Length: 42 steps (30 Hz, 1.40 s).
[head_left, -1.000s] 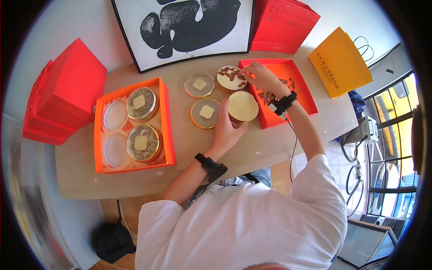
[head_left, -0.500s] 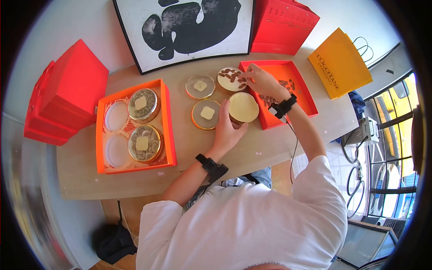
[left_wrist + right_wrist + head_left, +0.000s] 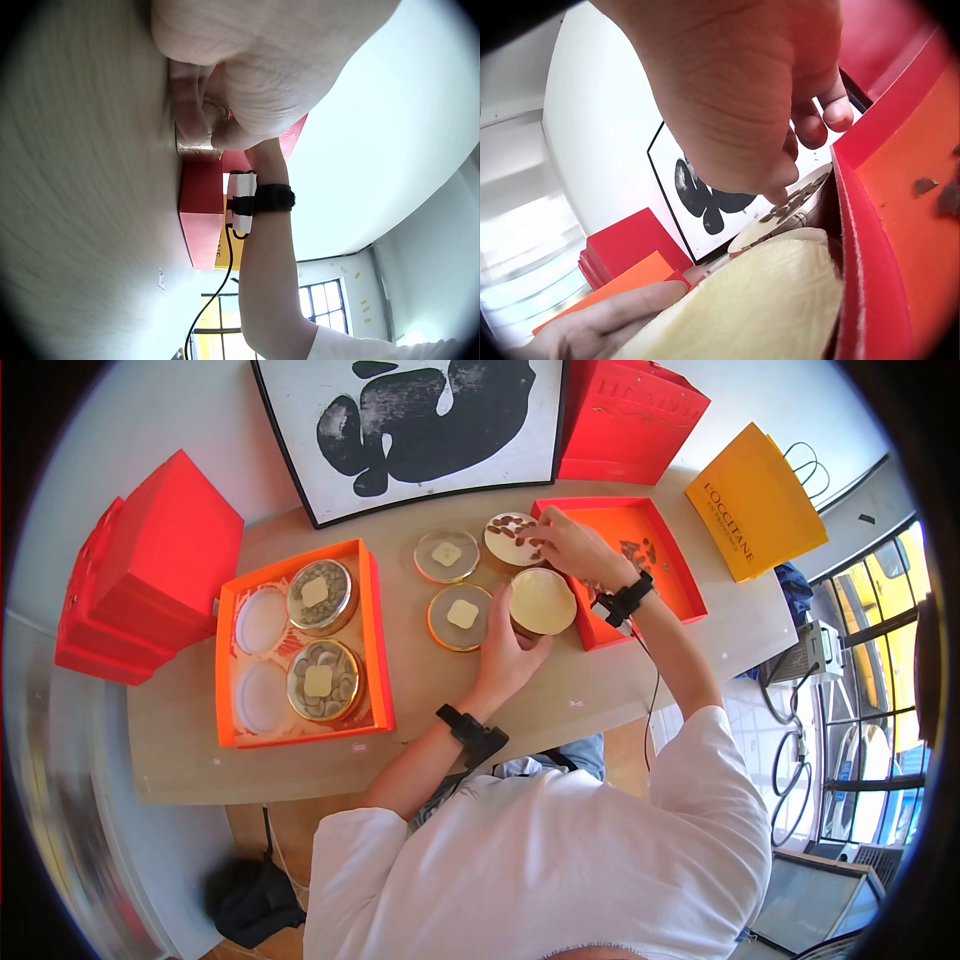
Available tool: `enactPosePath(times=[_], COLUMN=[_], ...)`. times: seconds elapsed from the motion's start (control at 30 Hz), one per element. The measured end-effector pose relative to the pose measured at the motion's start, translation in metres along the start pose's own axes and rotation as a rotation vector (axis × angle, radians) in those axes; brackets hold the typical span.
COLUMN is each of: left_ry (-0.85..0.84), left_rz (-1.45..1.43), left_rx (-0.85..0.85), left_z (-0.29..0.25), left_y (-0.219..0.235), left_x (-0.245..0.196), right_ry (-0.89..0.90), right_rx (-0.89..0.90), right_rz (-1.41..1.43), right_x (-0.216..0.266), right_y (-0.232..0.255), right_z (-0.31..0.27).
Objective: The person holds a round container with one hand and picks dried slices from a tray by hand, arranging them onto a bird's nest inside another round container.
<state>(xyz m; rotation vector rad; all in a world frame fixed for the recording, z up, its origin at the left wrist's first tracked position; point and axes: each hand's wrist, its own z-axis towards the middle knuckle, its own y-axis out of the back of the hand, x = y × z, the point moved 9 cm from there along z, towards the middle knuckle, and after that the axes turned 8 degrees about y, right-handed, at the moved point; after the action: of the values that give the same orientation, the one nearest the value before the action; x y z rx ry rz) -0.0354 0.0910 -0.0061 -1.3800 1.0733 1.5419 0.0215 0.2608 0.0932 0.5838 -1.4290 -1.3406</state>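
Note:
My left hand (image 3: pixel 510 652) grips the near round jar (image 3: pixel 542 600) from its left, thumb and fingers spread around its side. The jar shows a pale cream, textured top face. Just behind it stands a second round jar (image 3: pixel 497 544), with several brown pieces (image 3: pixel 507 527) scattered over its white top. My right hand (image 3: pixel 578 546) reaches over that jar's right side, fingers bent. In the right wrist view the thumb tip (image 3: pixel 781 187) is right at the brown pieces (image 3: pixel 795 201); the index fingertip is hidden, so I cannot tell whether a piece is pinched.
Two round lids (image 3: pixel 446 556) with pale labels lie left of the jars. A red-orange box tray (image 3: pixel 690 575) holding brown pieces is on the right. Another orange box (image 3: pixel 377 650) with two filled jars stands left. Red and yellow bags (image 3: pixel 755 505) and a framed picture (image 3: pixel 420 435) stand behind.
The right hand has shifted slightly left and nearer over the far jar, its fingertips covering more of the right edge. The left hand stays on the near jar.

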Motion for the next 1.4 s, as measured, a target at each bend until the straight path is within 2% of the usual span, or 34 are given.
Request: enactPosePath(times=[0.3, 0.5, 0.7, 0.9, 1.1, 1.2, 1.3, 1.4], left_ry=[-0.005, 0.017, 0.008, 0.013, -0.023, 0.0, 0.035, -0.001], left_rz=[0.004, -0.011, 0.003, -0.015, -0.006, -0.037, -0.032, -0.006], left_rx=[0.002, 0.011, -0.004, 0.007, -0.022, -0.002, 0.009, 0.001], left_z=[0.0, 0.001, 0.001, 0.001, -0.001, -0.001, -0.001, 0.001], left_y=[0.001, 0.001, 0.001, 0.001, 0.0, -0.001, 0.0, 0.0], left_x=[-0.002, -0.004, -0.003, -0.002, -0.001, -0.001, 0.002, 0.002], right_ry=[-0.008, 0.034, 0.032, 0.018, -0.035, -0.237, -0.399, -0.487], right_rx=[-0.054, 0.032, 0.032, -0.072, -0.246, -0.173, -0.178, -0.302], right_rz=[-0.076, -0.139, -0.17, -0.063, -0.011, 0.077, 0.162, 0.559], right_x=[-0.008, 0.0, -0.003, -0.007, -0.005, -0.001, -0.015, -0.027], right_y=[0.0, -0.001, -0.006, 0.005, 0.041, 0.046, 0.041, 0.034], right_z=[0.019, 0.033, 0.038, 0.031, -0.01, -0.031, -0.052, -0.08])
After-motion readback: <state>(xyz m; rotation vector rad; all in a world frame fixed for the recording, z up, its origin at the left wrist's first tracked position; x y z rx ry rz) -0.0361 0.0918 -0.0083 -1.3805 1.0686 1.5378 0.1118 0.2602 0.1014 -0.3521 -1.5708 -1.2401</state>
